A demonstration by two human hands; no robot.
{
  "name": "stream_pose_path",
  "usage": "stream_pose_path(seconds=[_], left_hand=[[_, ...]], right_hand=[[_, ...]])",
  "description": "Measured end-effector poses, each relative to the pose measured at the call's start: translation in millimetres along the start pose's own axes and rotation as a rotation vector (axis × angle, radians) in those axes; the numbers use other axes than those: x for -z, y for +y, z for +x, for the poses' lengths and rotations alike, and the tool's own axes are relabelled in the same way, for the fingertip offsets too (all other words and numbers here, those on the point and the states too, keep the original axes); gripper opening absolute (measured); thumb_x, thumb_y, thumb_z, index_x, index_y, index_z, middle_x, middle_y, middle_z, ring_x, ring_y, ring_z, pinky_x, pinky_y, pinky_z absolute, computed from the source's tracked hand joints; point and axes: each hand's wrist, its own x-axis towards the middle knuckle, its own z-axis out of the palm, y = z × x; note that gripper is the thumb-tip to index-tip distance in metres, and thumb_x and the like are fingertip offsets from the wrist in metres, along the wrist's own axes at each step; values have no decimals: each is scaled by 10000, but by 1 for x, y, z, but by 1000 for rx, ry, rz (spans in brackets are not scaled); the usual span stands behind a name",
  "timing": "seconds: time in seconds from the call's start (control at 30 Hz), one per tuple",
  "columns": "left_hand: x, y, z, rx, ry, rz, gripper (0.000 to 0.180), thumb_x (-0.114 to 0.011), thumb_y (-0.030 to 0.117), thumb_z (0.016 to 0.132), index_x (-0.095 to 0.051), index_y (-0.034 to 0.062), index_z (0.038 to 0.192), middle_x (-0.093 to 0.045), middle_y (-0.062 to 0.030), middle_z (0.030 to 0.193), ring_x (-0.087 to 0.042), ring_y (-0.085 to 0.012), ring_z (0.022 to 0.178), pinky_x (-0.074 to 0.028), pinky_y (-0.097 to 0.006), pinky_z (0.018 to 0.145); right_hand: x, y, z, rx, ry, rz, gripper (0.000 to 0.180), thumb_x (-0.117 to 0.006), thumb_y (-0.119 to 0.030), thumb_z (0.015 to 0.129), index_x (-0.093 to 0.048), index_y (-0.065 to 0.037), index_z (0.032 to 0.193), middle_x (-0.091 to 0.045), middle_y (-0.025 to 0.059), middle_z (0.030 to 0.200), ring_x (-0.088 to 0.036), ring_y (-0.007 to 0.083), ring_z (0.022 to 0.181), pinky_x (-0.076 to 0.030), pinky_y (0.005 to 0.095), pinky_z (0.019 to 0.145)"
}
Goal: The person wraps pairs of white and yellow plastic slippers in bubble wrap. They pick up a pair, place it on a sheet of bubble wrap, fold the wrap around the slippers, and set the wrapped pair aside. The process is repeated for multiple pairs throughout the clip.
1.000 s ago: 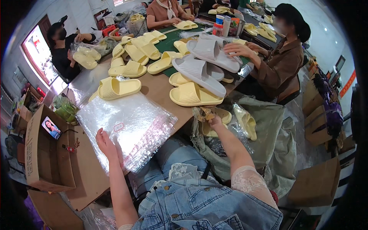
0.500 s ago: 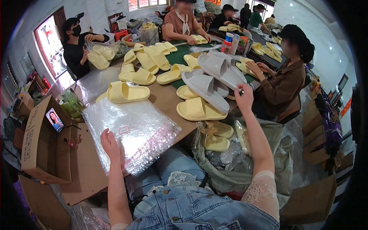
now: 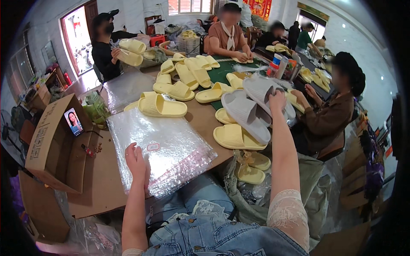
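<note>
My right hand (image 3: 277,101) reaches forward to a grey slipper (image 3: 258,88) on a heap, its fingers curled at the edge of the strap opening. A second grey slipper (image 3: 239,108) lies tilted just in front, over yellow slippers (image 3: 236,137). My left hand (image 3: 136,161) rests on a flat stack of clear plastic bags (image 3: 171,135), fingers loosely extended and holding nothing. Beyond the stack stands a yellow slipper (image 3: 162,105) with a ribbed strap, overlapping the far edge of the bags.
More yellow slippers (image 3: 175,90) spread across the table. At left, a cardboard box (image 3: 53,145) on its side holds a phone (image 3: 73,121), near a green jar (image 3: 95,109). A sack (image 3: 294,187) with slippers stands by my right side. Co-workers sit around the table.
My right hand has moved from beside the grey slippers onto the farther one's strap opening. The view has shifted, so the table sits lower and further right. My left hand stays on the bags.
</note>
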Motion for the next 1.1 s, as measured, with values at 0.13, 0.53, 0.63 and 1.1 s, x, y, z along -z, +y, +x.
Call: stream_pose_path(seconds=[0.13,0.53,0.63,1.1], left_hand=[[-3,-1,2,-14,-1,-27,299,-570,186,989,-615,3,1221,-616,-157,1132,-602,-256,1024,-475,-357,917],[-3,-4,2,-62,9,24,289,-602,163,963,-624,3,1202,-623,-156,1113,-595,-268,1033,-469,-366,927],[-2,-4,2,-48,3,17,295,-603,164,960,-623,-2,1203,-624,-161,1114,-594,-271,1039,-468,-367,934],[-3,-3,4,26,4,-29,268,-548,69,900,-622,-13,1145,-630,-185,1131,-587,-353,1082,-452,-428,970]], right_hand=[[11,18,1,53,117,211,256,-711,-289,845,-703,-73,983,-632,115,1008,-614,336,966,-492,453,835],[113,-125,-121,439,96,871,150,-710,-119,837,-611,-18,884,-606,169,825,-603,336,743,-477,390,672],[121,-172,-190,442,-136,1003,162,-720,-101,817,-583,-19,847,-587,142,800,-582,326,733,-469,403,655],[40,-240,-347,661,-612,529,363,-702,-351,841,-670,7,894,-662,224,915,-660,391,901,-531,496,790]])
